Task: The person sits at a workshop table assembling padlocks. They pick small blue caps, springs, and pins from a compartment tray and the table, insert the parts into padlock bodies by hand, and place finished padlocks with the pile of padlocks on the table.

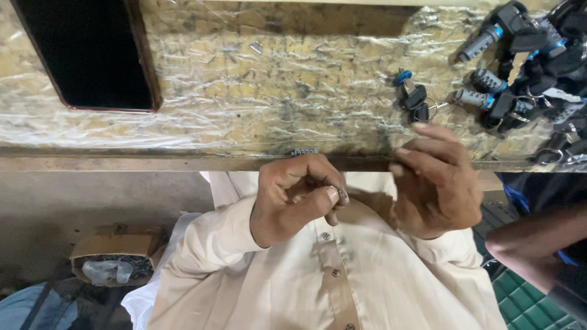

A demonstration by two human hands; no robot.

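My left hand (pixel 292 198) is curled near my chest, below the table's front edge, pinching a small metal ring (pixel 341 194) between thumb and forefinger. My right hand (pixel 435 180) hovers beside it with fingers bent and apart, fingertips at the table edge, holding nothing that I can see. Just beyond those fingertips, on the plastic-covered table (pixel 257 98), lies a bunch of black keys with a blue cap (pixel 413 95). A small toothed metal piece (pixel 304 151) rests on the table edge above my left hand.
A dark phone (pixel 92 52) lies at the table's far left. A pile of lock cylinders and black keys (pixel 526 67) fills the right end. Another person's arm (pixel 538 238) reaches in at the lower right. A cardboard box (pixel 116 250) sits on the floor at left.
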